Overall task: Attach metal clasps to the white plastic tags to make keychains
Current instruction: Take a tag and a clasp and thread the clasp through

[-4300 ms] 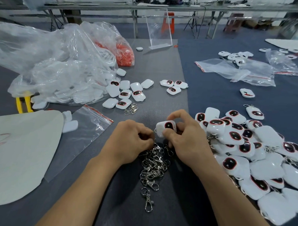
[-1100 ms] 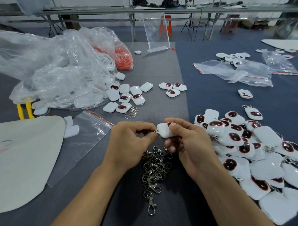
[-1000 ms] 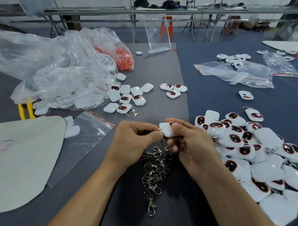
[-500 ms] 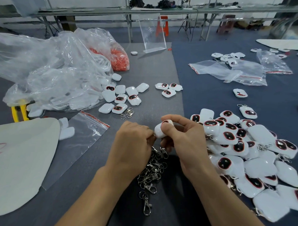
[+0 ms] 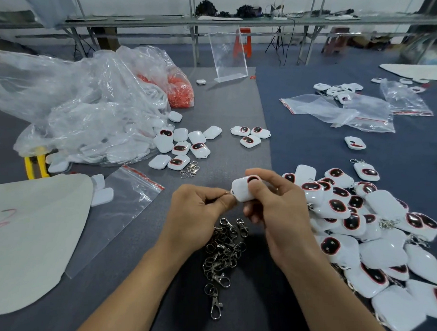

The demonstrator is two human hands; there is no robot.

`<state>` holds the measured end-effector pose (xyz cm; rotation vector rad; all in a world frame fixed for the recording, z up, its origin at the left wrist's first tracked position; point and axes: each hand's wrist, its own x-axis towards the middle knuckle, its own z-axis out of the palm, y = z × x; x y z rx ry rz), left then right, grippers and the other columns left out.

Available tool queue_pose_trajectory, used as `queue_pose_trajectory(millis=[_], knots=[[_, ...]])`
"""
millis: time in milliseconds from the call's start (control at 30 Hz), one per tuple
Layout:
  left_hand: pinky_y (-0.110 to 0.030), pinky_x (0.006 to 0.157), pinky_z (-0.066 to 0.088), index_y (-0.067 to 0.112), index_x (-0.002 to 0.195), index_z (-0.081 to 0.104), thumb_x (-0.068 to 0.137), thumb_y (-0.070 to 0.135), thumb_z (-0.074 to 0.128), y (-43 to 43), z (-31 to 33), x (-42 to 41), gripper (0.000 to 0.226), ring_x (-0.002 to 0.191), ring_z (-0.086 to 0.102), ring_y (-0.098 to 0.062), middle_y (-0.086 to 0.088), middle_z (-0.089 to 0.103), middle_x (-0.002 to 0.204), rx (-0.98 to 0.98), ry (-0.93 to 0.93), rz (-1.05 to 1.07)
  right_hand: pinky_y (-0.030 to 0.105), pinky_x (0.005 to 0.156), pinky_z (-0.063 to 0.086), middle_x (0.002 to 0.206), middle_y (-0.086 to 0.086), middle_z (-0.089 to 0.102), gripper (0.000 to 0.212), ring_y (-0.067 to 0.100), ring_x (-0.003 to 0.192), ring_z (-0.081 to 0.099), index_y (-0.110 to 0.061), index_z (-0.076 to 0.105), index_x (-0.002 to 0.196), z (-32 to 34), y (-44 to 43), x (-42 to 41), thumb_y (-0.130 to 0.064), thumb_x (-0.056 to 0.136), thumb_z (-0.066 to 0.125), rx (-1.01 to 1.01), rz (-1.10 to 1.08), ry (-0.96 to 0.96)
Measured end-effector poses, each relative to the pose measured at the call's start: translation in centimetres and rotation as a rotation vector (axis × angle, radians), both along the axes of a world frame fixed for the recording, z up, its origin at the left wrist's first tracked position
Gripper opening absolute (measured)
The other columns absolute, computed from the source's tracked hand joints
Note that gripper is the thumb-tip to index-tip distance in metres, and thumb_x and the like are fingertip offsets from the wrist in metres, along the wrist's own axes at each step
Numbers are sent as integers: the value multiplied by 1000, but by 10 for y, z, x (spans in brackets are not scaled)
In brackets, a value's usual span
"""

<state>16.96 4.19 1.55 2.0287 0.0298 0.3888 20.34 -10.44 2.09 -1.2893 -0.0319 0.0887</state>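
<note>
My right hand [image 5: 277, 212] grips a white plastic tag [image 5: 241, 191] with a black and red face, held above the table. My left hand [image 5: 196, 214] pinches a small metal ring [image 5: 227, 192] right at the tag's left corner. Below both hands lies a heap of silver metal clasps [image 5: 221, 254] on the dark mat. A big pile of tags with clasps [image 5: 373, 232] spreads out to the right. A smaller group of loose tags [image 5: 181, 146] lies to the upper left, with a few clasps [image 5: 190, 168] beside it.
A large crumpled plastic bag [image 5: 78, 111] of white tags and a bag of orange parts [image 5: 180, 89] fill the left. Empty zip bags [image 5: 116, 211] [image 5: 338, 112], a white sheet [image 5: 24, 233], yellow pliers [image 5: 35, 161] and a clear acrylic stand [image 5: 228, 56] lie around.
The tag has turned in my right hand so its side faces me, and my left hand now holds the ring against its corner. Both hands stay in the same spot.
</note>
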Motion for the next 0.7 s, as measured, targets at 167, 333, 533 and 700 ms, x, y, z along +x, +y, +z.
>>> queue_pose_trajectory(millis=[167, 333, 533, 700], knots=[[-32, 55, 35, 19, 77, 73, 84, 34, 54, 5, 0, -3, 25, 57, 56, -26, -3, 63, 59, 735, -76, 56, 9, 55, 41, 66, -16, 63, 17, 6, 55, 58, -31, 73, 102, -9, 8, -14, -20, 90, 69, -600, -137, -508], [-28, 54, 35, 12, 71, 67, 85, 39, 60, 1, 3, -4, 31, 52, 45, -11, -2, 53, 56, 327, -20, 27, 24, 43, 41, 56, 4, 64, 19, 17, 45, 53, -26, 75, 93, -3, 5, -4, -10, 95, 65, -207, -66, -133], [-26, 55, 25, 11, 60, 62, 81, 27, 56, 3, 3, -5, 27, 51, 45, -23, -4, 56, 52, 670, -82, 17, 16, 53, 46, 64, -8, 68, 19, 8, 52, 60, -30, 74, 96, -5, 8, -14, -13, 89, 70, -486, -92, -373], [-35, 57, 37, 16, 58, 64, 78, 20, 59, 4, 1, -7, 21, 51, 52, -32, -5, 61, 53, 853, -142, -19, 15, 53, 46, 67, -7, 71, 19, 7, 54, 63, -30, 74, 98, -5, 10, -17, -12, 90, 72, -520, -38, -388]])
